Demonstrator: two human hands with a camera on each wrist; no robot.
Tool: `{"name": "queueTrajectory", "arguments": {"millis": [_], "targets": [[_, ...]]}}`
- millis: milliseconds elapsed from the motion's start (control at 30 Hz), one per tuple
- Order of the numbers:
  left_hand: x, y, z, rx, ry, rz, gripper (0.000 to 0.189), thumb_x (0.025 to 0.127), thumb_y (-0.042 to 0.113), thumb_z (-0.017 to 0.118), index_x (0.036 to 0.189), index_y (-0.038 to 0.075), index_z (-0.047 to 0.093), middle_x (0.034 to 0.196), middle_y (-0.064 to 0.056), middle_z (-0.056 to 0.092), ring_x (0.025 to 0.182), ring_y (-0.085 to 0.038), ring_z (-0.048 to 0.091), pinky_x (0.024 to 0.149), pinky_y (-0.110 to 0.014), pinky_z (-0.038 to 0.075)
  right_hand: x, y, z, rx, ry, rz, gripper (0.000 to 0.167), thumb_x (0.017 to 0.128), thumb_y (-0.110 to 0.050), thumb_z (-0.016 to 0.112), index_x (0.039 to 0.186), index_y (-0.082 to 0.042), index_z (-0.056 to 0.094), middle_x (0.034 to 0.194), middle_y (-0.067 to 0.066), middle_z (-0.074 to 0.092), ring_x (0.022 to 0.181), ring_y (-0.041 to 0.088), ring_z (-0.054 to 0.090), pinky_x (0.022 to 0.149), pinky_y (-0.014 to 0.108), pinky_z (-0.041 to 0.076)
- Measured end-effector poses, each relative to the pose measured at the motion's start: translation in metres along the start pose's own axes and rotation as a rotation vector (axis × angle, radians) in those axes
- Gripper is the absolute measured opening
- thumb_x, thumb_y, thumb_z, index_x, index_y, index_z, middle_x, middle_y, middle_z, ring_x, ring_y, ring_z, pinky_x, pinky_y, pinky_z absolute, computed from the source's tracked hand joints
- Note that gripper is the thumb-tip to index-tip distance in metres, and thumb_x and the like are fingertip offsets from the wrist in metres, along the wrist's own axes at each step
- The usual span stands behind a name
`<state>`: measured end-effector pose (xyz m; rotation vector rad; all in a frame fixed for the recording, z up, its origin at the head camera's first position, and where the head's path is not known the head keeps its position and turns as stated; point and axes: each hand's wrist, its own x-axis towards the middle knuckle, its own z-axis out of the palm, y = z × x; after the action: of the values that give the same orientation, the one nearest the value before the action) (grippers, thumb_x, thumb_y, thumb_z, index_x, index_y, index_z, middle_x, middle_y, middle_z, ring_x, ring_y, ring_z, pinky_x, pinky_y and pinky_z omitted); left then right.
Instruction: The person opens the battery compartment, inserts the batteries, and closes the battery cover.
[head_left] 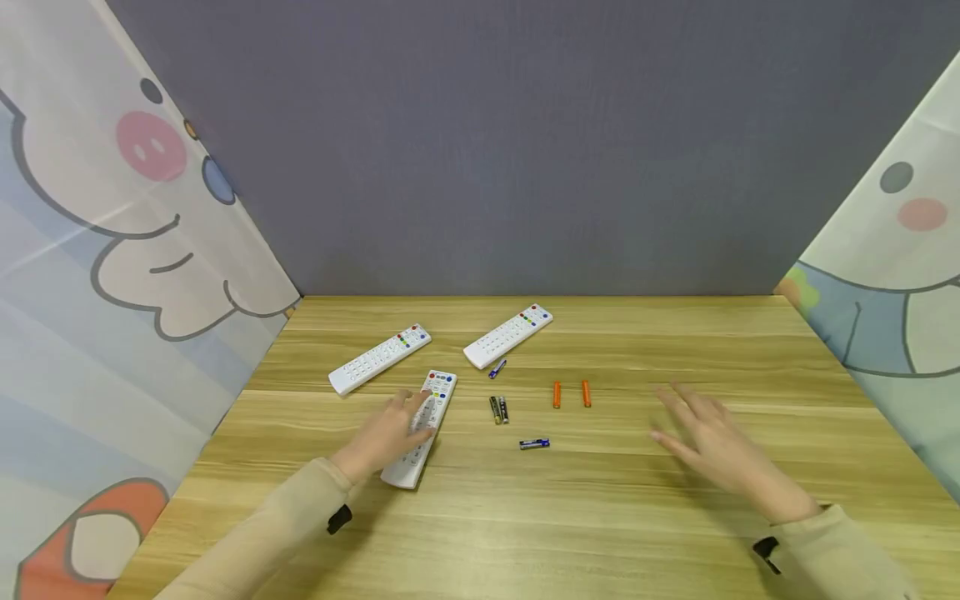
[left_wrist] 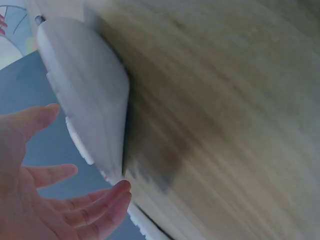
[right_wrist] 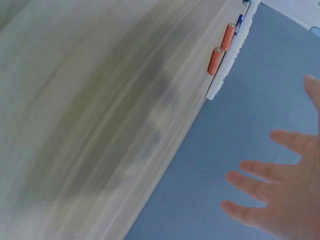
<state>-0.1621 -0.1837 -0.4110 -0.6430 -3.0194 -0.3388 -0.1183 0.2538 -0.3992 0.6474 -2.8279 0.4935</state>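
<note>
My left hand point(head_left: 385, 435) hovers over the nearest white remote control point(head_left: 442, 398), its fingers spread and relaxed above the buttons. In the left wrist view the thumb and fingertips lie close beside that remote's side point(left_wrist: 90, 85). My right hand point(head_left: 708, 442) is held above the right part of the table with fingers spread, holding nothing. Nearest to it are two orange batteries point(head_left: 587, 393), lying side by side with a gap. Left of these lie two dark batteries point(head_left: 498, 410) close together, and a blue-and-silver battery point(head_left: 535, 444) lies in front.
Two more white remotes lie farther back, one at the left point(head_left: 380, 359) and one near the middle point(head_left: 508, 336). A small blue battery point(head_left: 497, 369) lies by the middle remote. A grey panel point(head_left: 525, 150) rises behind the wooden table point(head_left: 585, 533), with cartoon-print sheets point(head_left: 67, 333) at the sides.
</note>
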Motion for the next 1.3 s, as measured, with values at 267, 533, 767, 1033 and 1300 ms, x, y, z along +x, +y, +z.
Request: {"name": "queueTrajectory", "arguments": {"millis": [267, 533, 767, 1033, 1300], "targets": [[0.006, 0.005, 0.006, -0.009, -0.062, -0.060, 0.064, 0.078, 0.035, 0.065, 0.127, 0.000, 0.043, 0.110, -0.025, 0.047, 0.086, -0.031, 0.055, 0.068, -0.039, 0.052, 0.000, -0.004, 0.003, 0.002, -0.040, 0.026, 0.059, 0.087, -0.035, 0.054, 0.133, -0.004, 0.034, 0.129, 0.030, 0.033, 0.109, 0.052, 0.037, 0.085, 0.068, 0.028], [0.010, 0.009, 0.007, -0.039, -0.095, -0.104, 0.063, 0.079, 0.033, 0.064, 0.127, -0.001, 0.043, 0.101, -0.022, 0.047, 0.064, -0.018, 0.049, 0.050, -0.026, 0.046, 0.000, -0.003, 0.009, 0.013, -0.020, 0.002, 0.056, 0.087, -0.032, 0.055, 0.128, 0.001, 0.039, 0.127, 0.031, 0.036, 0.107, 0.050, 0.039, 0.084, 0.067, 0.031], [0.012, 0.010, 0.008, -0.068, -0.122, -0.159, 0.062, 0.080, 0.033, 0.064, 0.128, -0.001, 0.042, 0.102, -0.023, 0.047, 0.060, -0.018, 0.047, 0.047, -0.025, 0.044, 0.001, -0.004, 0.011, 0.016, -0.013, -0.016, 0.054, 0.087, -0.030, 0.055, 0.128, 0.002, 0.040, 0.124, 0.031, 0.039, 0.105, 0.050, 0.042, 0.082, 0.065, 0.034], [0.015, 0.009, 0.010, -0.153, -0.112, -0.217, 0.064, 0.077, 0.030, 0.067, 0.126, -0.002, 0.042, 0.113, -0.029, 0.044, 0.065, -0.022, 0.053, 0.049, -0.026, 0.049, 0.004, -0.008, 0.015, 0.014, -0.012, -0.029, 0.053, 0.087, -0.030, 0.054, 0.127, 0.002, 0.041, 0.122, 0.031, 0.041, 0.104, 0.050, 0.044, 0.081, 0.063, 0.038], [0.016, 0.007, 0.008, -0.192, -0.046, -0.254, 0.062, 0.074, 0.029, 0.068, 0.123, -0.001, 0.045, 0.108, -0.028, 0.048, 0.059, -0.018, 0.050, 0.041, -0.019, 0.043, 0.006, -0.012, 0.016, 0.057, -0.022, -0.015, 0.051, 0.088, -0.029, 0.054, 0.127, 0.001, 0.041, 0.121, 0.027, 0.044, 0.106, 0.048, 0.043, 0.083, 0.062, 0.037]]}}
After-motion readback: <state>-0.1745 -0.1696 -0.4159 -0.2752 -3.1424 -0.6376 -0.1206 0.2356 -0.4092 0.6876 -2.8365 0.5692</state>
